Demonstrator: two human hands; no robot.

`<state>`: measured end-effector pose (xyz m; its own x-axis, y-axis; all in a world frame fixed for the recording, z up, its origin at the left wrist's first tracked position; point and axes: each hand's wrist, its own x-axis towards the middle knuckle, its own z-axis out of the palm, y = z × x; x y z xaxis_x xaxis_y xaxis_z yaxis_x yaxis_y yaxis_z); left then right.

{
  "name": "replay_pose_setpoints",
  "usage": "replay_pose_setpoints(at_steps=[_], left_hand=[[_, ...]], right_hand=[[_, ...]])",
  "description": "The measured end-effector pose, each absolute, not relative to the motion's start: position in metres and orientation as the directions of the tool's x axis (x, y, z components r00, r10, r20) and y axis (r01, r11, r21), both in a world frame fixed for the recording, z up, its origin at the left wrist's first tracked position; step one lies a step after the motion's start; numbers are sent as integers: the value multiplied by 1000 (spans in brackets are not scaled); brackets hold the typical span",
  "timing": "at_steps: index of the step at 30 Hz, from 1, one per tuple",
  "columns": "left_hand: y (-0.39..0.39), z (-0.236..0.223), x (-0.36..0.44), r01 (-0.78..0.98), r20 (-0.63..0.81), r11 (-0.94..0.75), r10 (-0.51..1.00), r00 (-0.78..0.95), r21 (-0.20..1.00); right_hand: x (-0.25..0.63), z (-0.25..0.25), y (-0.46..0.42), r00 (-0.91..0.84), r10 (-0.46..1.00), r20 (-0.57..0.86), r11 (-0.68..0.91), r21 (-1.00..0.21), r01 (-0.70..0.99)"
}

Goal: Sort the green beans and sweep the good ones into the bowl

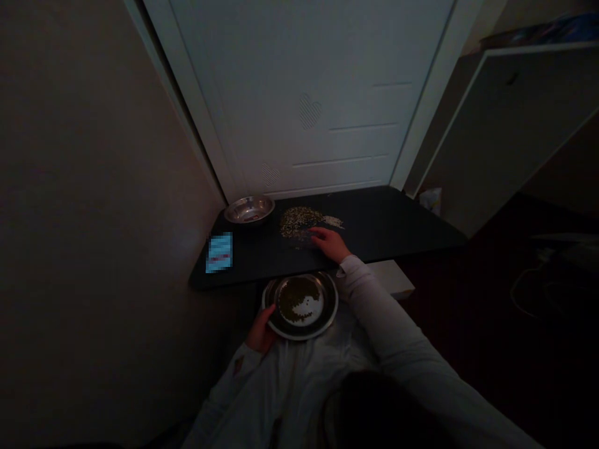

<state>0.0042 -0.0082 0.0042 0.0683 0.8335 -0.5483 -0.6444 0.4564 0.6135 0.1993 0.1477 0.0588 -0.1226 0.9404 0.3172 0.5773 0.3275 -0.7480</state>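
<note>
Dim room, head view, hard to read detail. L to R:

- Blurred blue card/phone (219, 252) flat on table (397, 227), near its left edge, well apart from both hands.
- Steel bowl (249, 209) at table's far left corner, upright, contents unclear.
- Left hand (260, 332) below table edge, grip closed on rim of a second steel dish (300, 304) held at lap level, touching the near table edge or just under it; can't tell which. Dish holds dark grains w/ a paler patch in the middle.
- Grain pile (299, 222) loose on the table top, mixed dark/light; smaller pale heap (333, 221) just beside it to the R.
- Right hand (330, 243) resting on table at pile's near edge, fingers spread flat over grains, palm down; grip loose, pinching nothing that I can make out.
- White door behind the table; cabinet to the far R.

Risks, as judged: dish is held one-handed by the rim, so a tilt would spill grains onto the lap. Sweeping grains toward the edge could send some past the dish to the floor. Poor light makes mis-sorting dark vs pale likely.
</note>
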Motion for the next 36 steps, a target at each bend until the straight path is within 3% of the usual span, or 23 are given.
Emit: replay_pose_setpoints(at_steps=[11, 20, 36], left_hand=[[-7, 9, 7, -657, -597, 461, 802, 21, 597], [-8, 3, 5, -646, -567, 445, 823, 22, 620], [-9, 7, 7, -650, -545, 456, 835, 76, 608]], right_hand=[[199, 61, 146, -107, 954, 280, 295, -819, 492], [202, 64, 146, 10, 963, 268, 233, -854, 464], [202, 57, 150, 32, 957, 289, 235, -834, 499]])
